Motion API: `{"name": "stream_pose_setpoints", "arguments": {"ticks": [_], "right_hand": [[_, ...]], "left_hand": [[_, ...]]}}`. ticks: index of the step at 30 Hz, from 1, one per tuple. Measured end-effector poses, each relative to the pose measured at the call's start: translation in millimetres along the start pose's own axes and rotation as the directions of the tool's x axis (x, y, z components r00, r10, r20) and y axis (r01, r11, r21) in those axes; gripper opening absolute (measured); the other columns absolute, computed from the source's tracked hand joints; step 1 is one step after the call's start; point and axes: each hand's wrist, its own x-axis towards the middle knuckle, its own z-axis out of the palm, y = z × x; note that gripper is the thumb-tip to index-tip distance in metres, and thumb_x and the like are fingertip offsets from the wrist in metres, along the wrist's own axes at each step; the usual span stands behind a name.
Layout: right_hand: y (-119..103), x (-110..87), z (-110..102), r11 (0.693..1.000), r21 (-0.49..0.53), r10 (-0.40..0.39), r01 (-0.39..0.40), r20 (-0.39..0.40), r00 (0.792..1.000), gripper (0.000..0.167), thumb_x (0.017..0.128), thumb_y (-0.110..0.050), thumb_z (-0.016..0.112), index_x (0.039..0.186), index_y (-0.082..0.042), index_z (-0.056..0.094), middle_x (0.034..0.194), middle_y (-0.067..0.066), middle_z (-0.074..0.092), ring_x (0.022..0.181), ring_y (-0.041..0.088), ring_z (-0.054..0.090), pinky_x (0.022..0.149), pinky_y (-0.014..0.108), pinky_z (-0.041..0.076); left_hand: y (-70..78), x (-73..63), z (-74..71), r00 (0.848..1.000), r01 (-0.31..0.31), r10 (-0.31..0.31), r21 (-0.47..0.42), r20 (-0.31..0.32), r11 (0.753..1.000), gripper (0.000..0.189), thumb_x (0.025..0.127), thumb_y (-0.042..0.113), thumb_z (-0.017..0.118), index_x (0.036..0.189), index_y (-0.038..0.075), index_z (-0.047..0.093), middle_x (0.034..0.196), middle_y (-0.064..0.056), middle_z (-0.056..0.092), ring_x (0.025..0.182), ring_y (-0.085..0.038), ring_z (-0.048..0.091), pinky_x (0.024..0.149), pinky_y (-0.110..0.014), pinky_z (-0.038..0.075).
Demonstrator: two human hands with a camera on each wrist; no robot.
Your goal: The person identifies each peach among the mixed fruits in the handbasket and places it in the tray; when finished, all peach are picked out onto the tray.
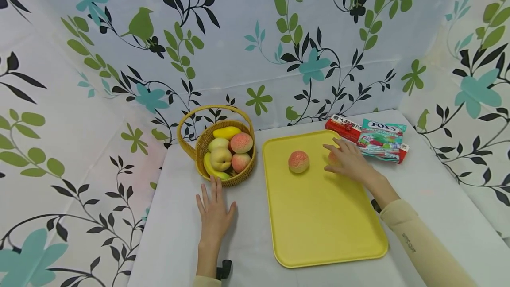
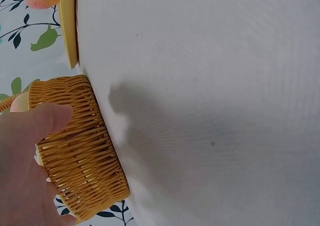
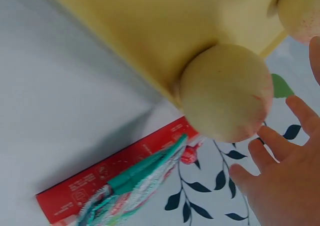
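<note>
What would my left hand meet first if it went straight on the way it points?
Most likely the basket: in the head view, your left hand points at its near side, fingertips right by it, though contact is unclear.

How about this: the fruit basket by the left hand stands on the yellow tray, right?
Not on the tray: the head view shows the fruit basket on the white tabletop, beside the yellow tray. It is by the left hand.

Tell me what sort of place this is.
Probably a staged tabletop set-up: leaf-and-bird patterned cloth surrounds a white table, on which a wicker basket and a yellow tray stand side by side.
</note>
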Motion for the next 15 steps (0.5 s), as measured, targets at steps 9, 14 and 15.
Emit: {"name": "stream_pose_setpoints", "arguments": {"ticks": [9,14,15], "right_hand": [[-38,7.2,5,0.987,-0.093,-0.142,0.134,-0.079,0.987,0.084,0.086,-0.049,0.078,0.157,-0.023,0.042,0.172,0.019,0.016,0.157,0.047,0.015,0.126,0.071,0.008],[-64,14.1,13,0.972,-0.08,-0.228,0.221,-0.092,0.969,0.083,0.084,-0.044,0.081,0.156,-0.023,0.045,0.172,0.019,0.017,0.158,0.048,0.013,0.127,0.068,0.003],[-70,16.7,14,0.968,-0.076,-0.247,0.241,-0.09,0.965,0.083,0.085,-0.043,0.081,0.156,-0.023,0.045,0.172,0.019,0.018,0.158,0.047,0.014,0.127,0.068,0.005]], "left_hand": [[-0.7,0.9,-2.6,0.997,0.029,-0.03,0.019,0.077,0.999,0.102,0.094,0.035,0.073,0.167,0.015,0.004,0.176,-0.008,-0.002,0.16,-0.048,-0.005,0.125,-0.071,-0.001],[-0.8,0.5,-1.2,0.999,0.021,-0.022,0.01,0.046,1.0,0.1,0.092,0.033,0.075,0.166,0.012,0.01,0.176,-0.011,0.004,0.159,-0.051,0.003,0.124,-0.073,0.003],[-0.9,0.8,-0.7,0.999,0.017,-0.018,0.009,0.034,1.0,0.1,0.092,0.032,0.075,0.166,0.011,0.012,0.175,-0.012,0.006,0.158,-0.052,0.006,0.123,-0.074,0.005]]}}
